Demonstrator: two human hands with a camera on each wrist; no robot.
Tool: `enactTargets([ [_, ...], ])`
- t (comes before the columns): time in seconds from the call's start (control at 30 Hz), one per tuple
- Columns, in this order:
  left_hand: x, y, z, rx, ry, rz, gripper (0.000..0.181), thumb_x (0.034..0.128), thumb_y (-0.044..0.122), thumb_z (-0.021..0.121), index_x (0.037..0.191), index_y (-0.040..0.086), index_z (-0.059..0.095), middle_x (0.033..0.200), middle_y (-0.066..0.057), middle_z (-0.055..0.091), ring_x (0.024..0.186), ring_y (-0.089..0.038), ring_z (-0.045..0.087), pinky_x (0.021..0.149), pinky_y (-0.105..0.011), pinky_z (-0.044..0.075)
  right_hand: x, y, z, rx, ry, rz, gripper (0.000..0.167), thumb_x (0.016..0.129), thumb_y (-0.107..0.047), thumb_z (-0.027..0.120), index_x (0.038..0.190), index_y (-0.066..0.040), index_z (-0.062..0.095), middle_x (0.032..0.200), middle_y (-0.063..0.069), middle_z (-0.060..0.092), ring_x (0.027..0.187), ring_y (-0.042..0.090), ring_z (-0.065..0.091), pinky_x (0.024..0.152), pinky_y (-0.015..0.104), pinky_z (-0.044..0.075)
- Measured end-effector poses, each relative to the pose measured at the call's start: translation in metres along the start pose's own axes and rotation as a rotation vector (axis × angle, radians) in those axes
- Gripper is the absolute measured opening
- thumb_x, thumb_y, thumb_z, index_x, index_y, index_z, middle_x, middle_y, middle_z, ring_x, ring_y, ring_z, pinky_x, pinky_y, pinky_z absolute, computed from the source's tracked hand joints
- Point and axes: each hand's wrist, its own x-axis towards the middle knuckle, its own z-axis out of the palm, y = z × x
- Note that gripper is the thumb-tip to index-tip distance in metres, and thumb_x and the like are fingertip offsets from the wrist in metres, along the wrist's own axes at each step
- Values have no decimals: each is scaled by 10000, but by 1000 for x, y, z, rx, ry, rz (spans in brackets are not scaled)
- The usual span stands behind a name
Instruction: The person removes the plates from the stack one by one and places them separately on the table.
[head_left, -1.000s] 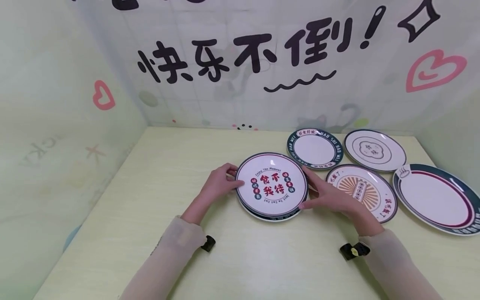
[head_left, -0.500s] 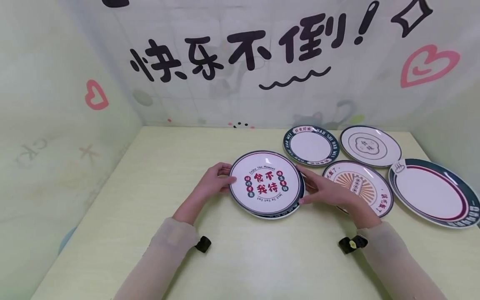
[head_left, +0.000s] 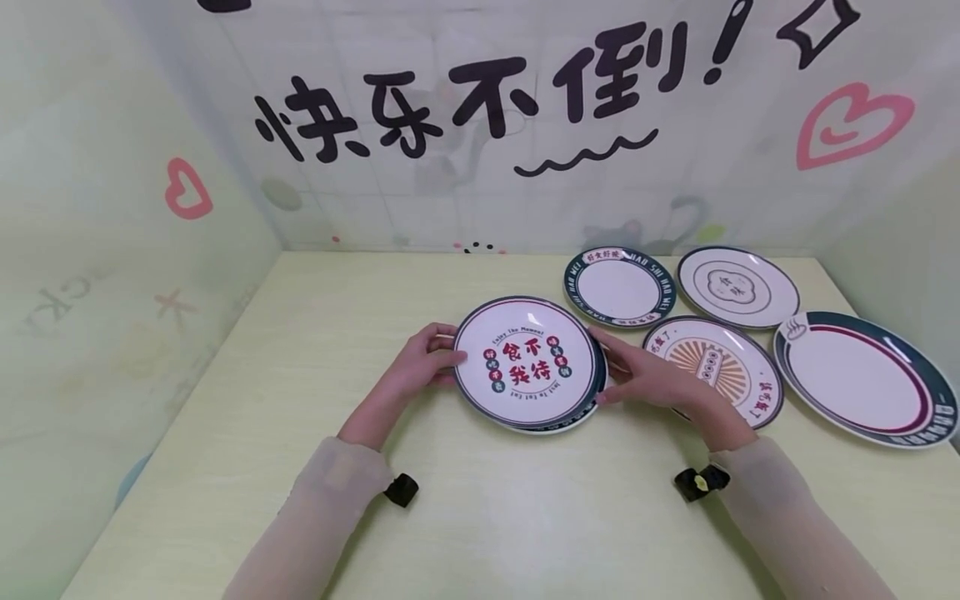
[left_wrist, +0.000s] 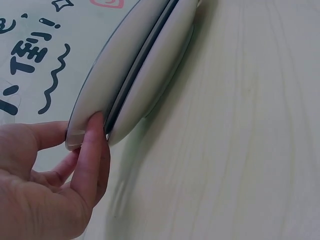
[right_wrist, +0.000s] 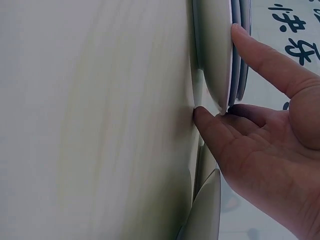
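Note:
In the head view a white round plate [head_left: 525, 360] with red lettering tops a small stack at mid-table. Beneath it the dark-patterned rim of a lower plate [head_left: 573, 421] shows at the right and front. My left hand [head_left: 423, 362] pinches the top plate's left rim, thumb above and fingers under it. The left wrist view shows the left fingers [left_wrist: 90, 155] between the top plate and the one below. My right hand [head_left: 648, 375] touches the stack's right edge. In the right wrist view its thumb [right_wrist: 272, 62] lies along the stacked rims, with one fingertip low against the table.
To the right lie a green-rimmed plate [head_left: 620, 286], a plate with a grey emblem [head_left: 738, 286], a sunburst-patterned plate [head_left: 716, 367] partly behind my right hand, and a large oval plate [head_left: 862, 379]. A lettered backdrop [head_left: 480, 192] stands behind the table [head_left: 480, 525].
The top plate has slid slightly left over the lower one, so more dark rim shows at the right. Both hands keep their places at its edges. The view has shifted a little.

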Motion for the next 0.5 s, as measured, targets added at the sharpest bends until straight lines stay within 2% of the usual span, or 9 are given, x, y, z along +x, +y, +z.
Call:
enactTargets([
  [0.2,0,-1,-2,-36,2,0,464,941,80,667,1369,96,489,1260,-154,597,836,-162,643,633,-228,591,1,0,0,-9,-6,-15,1059,846,-31,739,1614,-112,14,1661,250,4,1524,465,58,1235,555,142],
  [0.5,0,-2,-5,-46,0,12,458,957,104,650,1381,109,478,1319,-167,590,873,-166,649,658,-226,594,0,-1,0,-33,15,2,1072,834,-43,754,1617,-127,26,1657,260,14,1518,473,80,1231,555,165],
])
